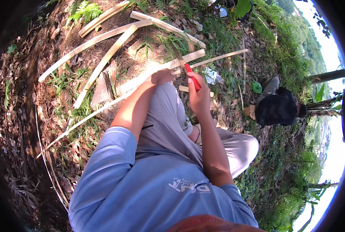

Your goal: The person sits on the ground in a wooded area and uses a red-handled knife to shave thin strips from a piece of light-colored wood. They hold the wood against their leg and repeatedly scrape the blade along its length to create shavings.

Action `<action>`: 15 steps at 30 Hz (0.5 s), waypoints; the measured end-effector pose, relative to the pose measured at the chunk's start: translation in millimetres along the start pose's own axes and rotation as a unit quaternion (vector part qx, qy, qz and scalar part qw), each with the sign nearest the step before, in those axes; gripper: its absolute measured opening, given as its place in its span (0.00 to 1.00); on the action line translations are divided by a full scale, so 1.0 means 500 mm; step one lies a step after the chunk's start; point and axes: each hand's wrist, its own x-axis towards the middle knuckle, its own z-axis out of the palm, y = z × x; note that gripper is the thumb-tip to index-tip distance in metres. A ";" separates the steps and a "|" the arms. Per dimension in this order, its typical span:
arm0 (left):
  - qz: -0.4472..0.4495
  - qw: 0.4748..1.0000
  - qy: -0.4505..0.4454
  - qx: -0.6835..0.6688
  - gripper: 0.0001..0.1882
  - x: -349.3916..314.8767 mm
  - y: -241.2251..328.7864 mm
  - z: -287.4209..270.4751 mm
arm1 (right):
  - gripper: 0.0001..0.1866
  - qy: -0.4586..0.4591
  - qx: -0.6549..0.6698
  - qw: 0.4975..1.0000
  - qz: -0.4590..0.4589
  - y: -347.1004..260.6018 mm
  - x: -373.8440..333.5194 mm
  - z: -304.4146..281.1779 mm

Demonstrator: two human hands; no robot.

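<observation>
My right hand (197, 89) is closed round the red handle of a long-bladed knife (178, 55). Its narrow blade points away from me and crosses a broad, pale bamboo strip (196, 55). Just left of the blade, my left hand (162, 76) grips that strip by my bent knee; its fingers are partly hidden. Beneath and beside it runs a thinner, longer strip (228, 55), reaching from the lower left to the upper right. A short pale piece (184, 89) lies beside my right hand.
Several split bamboo pieces (106, 65) lie on the leafy ground ahead and left. A flat stone-like block (102, 91) sits near them. White packaging (211, 75) lies right of the knife. Farther right, a person in dark clothing (277, 110) sits near a green bag (256, 87).
</observation>
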 end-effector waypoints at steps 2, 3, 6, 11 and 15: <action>-0.112 0.979 0.009 -0.169 0.23 -0.027 0.034 0.005 | 0.12 -0.059 -0.045 0.991 0.110 -0.113 -0.049 -0.050; -0.223 0.939 -0.009 -0.260 0.25 -0.035 0.054 -0.035 | 0.12 -0.066 -0.070 0.991 0.097 -0.159 -0.070 -0.070; -0.246 0.934 0.006 -0.257 0.29 -0.051 0.072 -0.050 | 0.12 -0.057 -0.071 0.991 0.097 -0.228 -0.093 -0.101; -0.228 0.952 -0.045 -0.199 0.27 -0.016 0.099 -0.076 | 0.11 0.033 -0.034 0.994 -0.094 0.028 -0.027 0.011; -0.206 0.946 -0.034 -0.249 0.27 -0.047 0.098 -0.088 | 0.12 0.026 -0.050 0.998 -0.038 -0.013 -0.044 -0.005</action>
